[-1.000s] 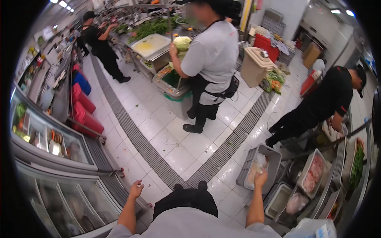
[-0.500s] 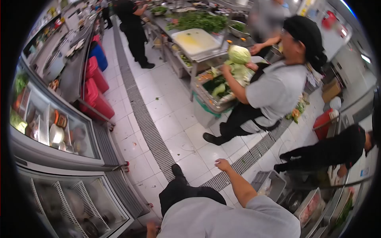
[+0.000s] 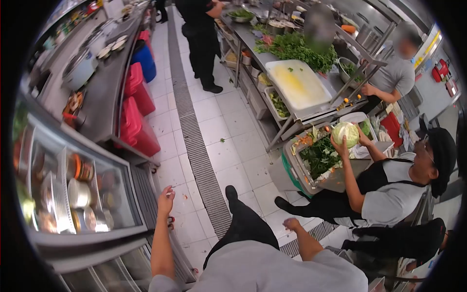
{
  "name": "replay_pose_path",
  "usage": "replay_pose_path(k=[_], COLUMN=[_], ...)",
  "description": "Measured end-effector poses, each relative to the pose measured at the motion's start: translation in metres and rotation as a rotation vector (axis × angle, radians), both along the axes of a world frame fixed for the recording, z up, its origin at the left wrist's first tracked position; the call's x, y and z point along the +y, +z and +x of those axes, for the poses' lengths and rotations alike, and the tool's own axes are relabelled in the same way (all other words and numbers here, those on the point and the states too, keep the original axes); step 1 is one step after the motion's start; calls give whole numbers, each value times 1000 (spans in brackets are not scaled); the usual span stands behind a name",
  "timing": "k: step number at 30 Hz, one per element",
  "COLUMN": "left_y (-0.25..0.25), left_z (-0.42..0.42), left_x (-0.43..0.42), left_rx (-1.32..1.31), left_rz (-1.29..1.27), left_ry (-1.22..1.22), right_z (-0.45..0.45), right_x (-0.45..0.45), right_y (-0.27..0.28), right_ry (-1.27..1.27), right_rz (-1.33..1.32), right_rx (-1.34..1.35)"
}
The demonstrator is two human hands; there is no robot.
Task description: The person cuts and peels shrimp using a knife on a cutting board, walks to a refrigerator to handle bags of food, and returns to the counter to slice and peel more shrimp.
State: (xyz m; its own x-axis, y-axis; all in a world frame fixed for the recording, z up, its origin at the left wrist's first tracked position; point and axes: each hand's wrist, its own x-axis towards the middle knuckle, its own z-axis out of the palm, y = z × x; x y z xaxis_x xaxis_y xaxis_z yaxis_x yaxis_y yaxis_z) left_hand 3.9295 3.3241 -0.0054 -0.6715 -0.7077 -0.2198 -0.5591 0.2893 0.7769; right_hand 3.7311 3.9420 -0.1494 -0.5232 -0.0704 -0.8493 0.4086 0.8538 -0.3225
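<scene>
My left hand (image 3: 166, 200) hangs in the air at the left, beside the glass-door fridge (image 3: 80, 190). Its fingers are loosely bent and apart, and I see nothing held in it. On the other side of my body, my right hand (image 3: 292, 224) swings low over the tiled floor (image 3: 228, 155), fingers slightly curled, touching nothing. The nearest thing ahead of it is a co-worker's dark shoe (image 3: 283, 204). That co-worker holds a pale green cabbage (image 3: 345, 134) in both hands above a bin (image 3: 284, 170) with leafy trimmings at its top.
A floor drain grate (image 3: 187, 126) runs ahead. Red bins (image 3: 138, 127) and a blue bin (image 3: 142, 61) stand under the left counter (image 3: 104, 104). To the right, a steel table carries a white cutting board (image 3: 297, 85) and green herbs (image 3: 304, 51). Another person in black (image 3: 202, 48) stands ahead.
My view has shifted and I have moved forward. My left hand has come up into full view. The co-worker now lifts the cabbage in both hands, and appears farther right.
</scene>
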Motion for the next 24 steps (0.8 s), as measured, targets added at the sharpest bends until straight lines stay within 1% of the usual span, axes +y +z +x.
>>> replay_pose_path(k=[1, 2, 4, 5, 6, 7, 8, 9, 10, 11, 12, 13, 14, 16, 18, 19, 20, 21, 22, 23, 24], left_y=[-7, -17, -57, -68, -92, -107, -45, -96, -143, -115, -108, -111, -109, -115, -136, -154, -123, -95, -95, -110, -100], left_z=[-10, -19, 0, 14, 36, 57, 44, 85, 122, 116, 136, 145, 136, 105, 56, 24, -18, -85, -138, -180, -228], left_x=[-12, -27, -48, -51, -57, -51, -25, -21, -17, -6, -2, 0, -11, -51, -117, -150, -203, -245, -293, -353, -404], left_rx=[5, 16, -208, -259, -275, -135, -171, 95, 71, -293, -417, -473, -506, -525, -502, -452, -163, -129, -82, -19, -35], left_rz=[-19, -40, -88, -124, -40, 173, 288, -36, 160, -190, -228, -235, -237, -254, -289, -336, -258, -68, 51, 228, 132], left_ry=[-26, -55, -80, -117, -79, 91, 108, -47, 73, -251, -249, -258, -268, -263, -208, -127, -213, -31, 129, 145, 59], right_z=[-24, -48, -95, -125, -153, -189, -216, -240, -269, -301, -327, -346, -368, -391, -412, -423, -429, -434, -443, -449, -457], right_x=[-15, -30, -88, -119, -155, -205, -243, -286, -323, -362, -403, -445, -488, -562, -613, -641, -665, -683, -697, -712, -727], right_y=[-28, -41, -31, -33, -36, -27, -19, -11, -40, -66, -80, -42, -19, 49, 68, 78, 88, 99, 110, 123, 135], right_ry=[204, 405, 406, 539, 670, 987, 1008, 945, 875, 1030, 973, 1013, 921, 423, 411, 420, 448, 489, 530, 549, 572], right_rz=[4, 5, 21, -20, -65, 86, 98, 60, -50, -109, -207, -236, -287, -386, -390, -399, -416, -436, -449, -457, -501], right_rx=[73, 151, 166, 163, 160, 184, 301, 452, 618, 739, 857, 964, 892, 653, 629, 610, 609, 577, 547, 548, 519])
